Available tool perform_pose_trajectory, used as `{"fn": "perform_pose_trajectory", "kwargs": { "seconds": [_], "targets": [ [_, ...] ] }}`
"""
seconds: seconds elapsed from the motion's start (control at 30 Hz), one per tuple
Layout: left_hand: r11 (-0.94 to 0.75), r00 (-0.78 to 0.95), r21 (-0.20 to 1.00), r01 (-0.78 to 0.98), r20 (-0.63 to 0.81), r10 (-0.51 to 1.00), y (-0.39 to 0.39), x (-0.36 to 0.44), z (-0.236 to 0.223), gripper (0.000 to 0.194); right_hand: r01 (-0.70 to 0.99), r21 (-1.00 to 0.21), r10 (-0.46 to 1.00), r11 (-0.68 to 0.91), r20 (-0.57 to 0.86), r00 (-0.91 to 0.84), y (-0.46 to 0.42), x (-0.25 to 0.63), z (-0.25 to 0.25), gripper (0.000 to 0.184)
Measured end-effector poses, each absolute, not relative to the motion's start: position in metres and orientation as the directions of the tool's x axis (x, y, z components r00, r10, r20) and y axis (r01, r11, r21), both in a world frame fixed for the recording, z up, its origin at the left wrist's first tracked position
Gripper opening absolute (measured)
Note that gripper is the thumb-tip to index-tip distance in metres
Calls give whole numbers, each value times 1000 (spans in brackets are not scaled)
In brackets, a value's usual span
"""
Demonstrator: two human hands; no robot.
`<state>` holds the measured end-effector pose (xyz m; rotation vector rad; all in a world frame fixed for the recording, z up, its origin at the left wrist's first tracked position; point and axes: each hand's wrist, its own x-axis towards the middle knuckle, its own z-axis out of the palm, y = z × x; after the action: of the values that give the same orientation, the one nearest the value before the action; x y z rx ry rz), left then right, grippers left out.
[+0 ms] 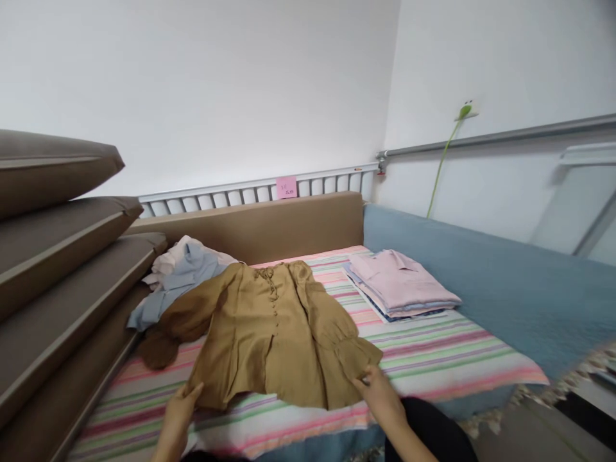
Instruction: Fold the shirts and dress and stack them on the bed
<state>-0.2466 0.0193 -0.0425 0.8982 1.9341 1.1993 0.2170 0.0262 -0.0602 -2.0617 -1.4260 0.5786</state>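
An olive-brown blouse (pixel 283 333) with a row of small buttons and gathered cuffs lies spread on a striped cloth (pixel 433 359), its hem toward me. My left hand (pixel 180 410) is closed on the lower left corner of the hem. Fingers of my right hand (pixel 378 394) pinch the blouse at the lower right, near the right cuff; whether they hold hem or cuff I cannot tell. The blouse's left sleeve (pixel 192 314) stretches out to the left, looking darker than the body.
Light blue and pale crumpled clothes (pixel 185 276) lie behind the left sleeve. At the right stands a folded stack topped by a pink shirt (pixel 402 279). Thick brown cushions (pixel 72 250) are piled at the left. A blue-covered backrest (pixel 486 276) borders the right side.
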Motion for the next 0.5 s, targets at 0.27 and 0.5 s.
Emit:
{"fn": "perform_pose_trajectory", "kwargs": {
  "seconds": [0.27,0.5],
  "targets": [
    [269,-567,863,-427,-487,664,-31,-238,-33,13,480,-812,922,-332,-173,346,32,204,-56,46],
    [234,-557,926,-295,-365,746,-48,-255,-23,17,25,-972,949,-232,-221,226,22,251,-29,56]
  ]
}}
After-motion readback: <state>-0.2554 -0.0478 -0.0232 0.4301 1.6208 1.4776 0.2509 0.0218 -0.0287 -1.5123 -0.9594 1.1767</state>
